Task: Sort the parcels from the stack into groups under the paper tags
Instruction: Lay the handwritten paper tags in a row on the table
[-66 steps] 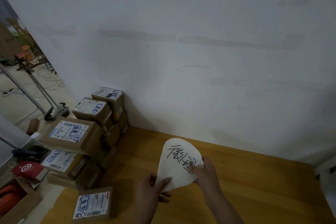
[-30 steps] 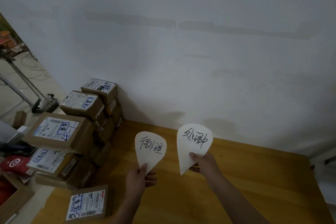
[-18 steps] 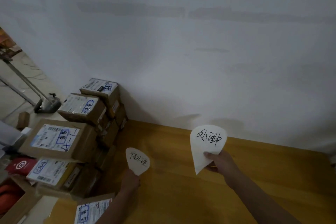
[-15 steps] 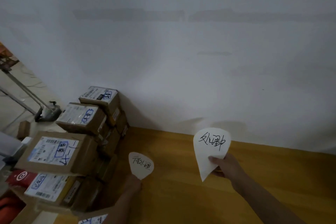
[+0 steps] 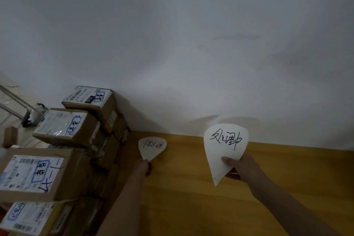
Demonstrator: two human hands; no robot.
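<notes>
Two paper tags are in your hands, one in each. Your left hand (image 5: 143, 167) pinches the pointed tip of the left paper tag (image 5: 152, 147), with the fingers curled tight on it. That tag is white and shaped like a drop, with black writing. You hold it low over the wooden table (image 5: 187, 197), close to the back edge and just beside the stack of parcels (image 5: 103, 151). I cannot tell if it touches the wood.

Your right hand (image 5: 242, 167) grips the right paper tag (image 5: 225, 145) near its pointed end. The thumb (image 5: 227, 160) presses on the front, and the other fingers are curled behind the paper. This tag stands up, with its round end on top and its black writing facing you. It is in front of the white wall (image 5: 191, 53), well apart from the other tag.

The parcels are brown cardboard boxes piled at the left end of the table, against the wall. The top parcel (image 5: 90, 99) has a white label with a blue mark. The next parcel down (image 5: 67, 126) has a shiny label. A bigger parcel (image 5: 36, 172) sits nearer to you, with black pen strokes on its label. One more parcel (image 5: 28, 218) shows in the bottom left corner.

Behind the stack, a metal stand (image 5: 28, 114) rests on the floor.
</notes>
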